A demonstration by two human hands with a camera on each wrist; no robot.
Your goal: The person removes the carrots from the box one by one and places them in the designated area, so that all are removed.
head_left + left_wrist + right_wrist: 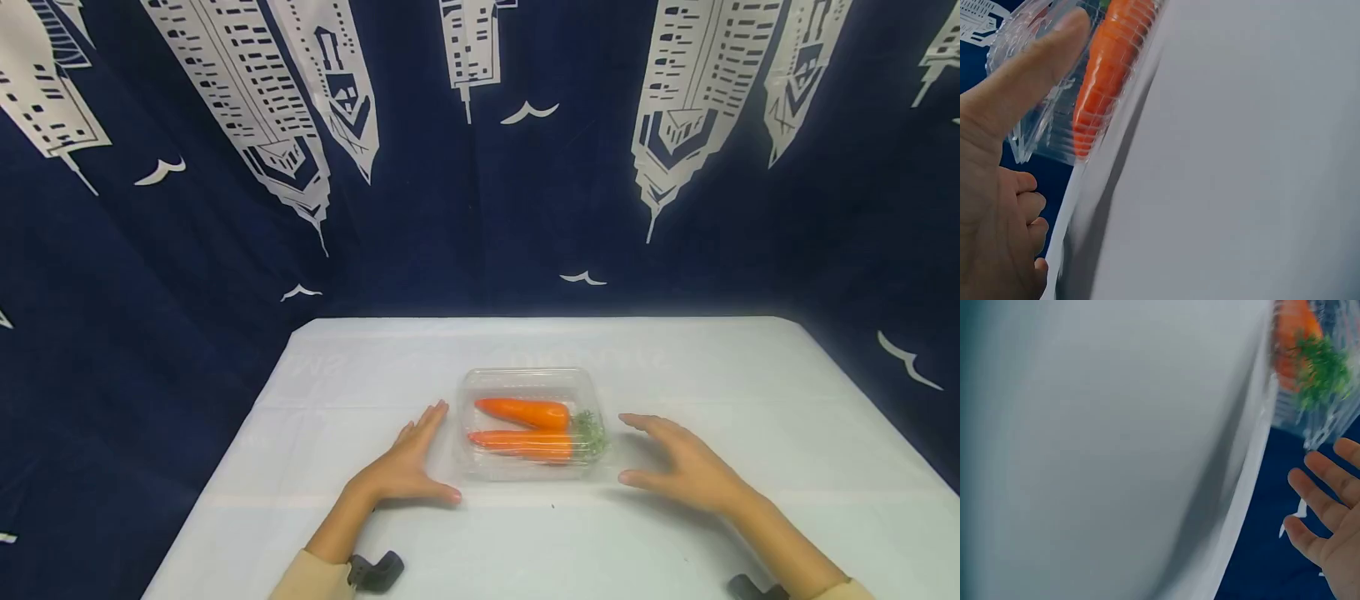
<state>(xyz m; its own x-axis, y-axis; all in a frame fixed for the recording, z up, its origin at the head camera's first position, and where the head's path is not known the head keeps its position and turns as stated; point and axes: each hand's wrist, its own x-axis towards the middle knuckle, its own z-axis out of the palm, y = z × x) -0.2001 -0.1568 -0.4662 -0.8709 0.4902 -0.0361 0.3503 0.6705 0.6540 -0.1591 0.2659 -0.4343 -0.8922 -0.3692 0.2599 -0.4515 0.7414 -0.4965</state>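
A clear plastic box (525, 472) stands closed on the white table, with an orange carrot (522, 412) lying above a second carrot (520, 442) inside it. Green leafy tops (588, 435) fill the box's right end. Just left of the box is my left hand (405, 467), fingers spread and thumb pointing right, a small gap from the wall. My right hand (682, 467) hovers to the right of the box, fingers apart and holding nothing. In the left wrist view the thumb overlaps the box (1054, 147); the right wrist view has the leafy tops (1322, 369) beyond the fingertips.
The white table (555, 550) reaches back to a dark blue cloth (465, 250) printed with white buildings and birds. Dark wrist straps show at both sleeves near the front.
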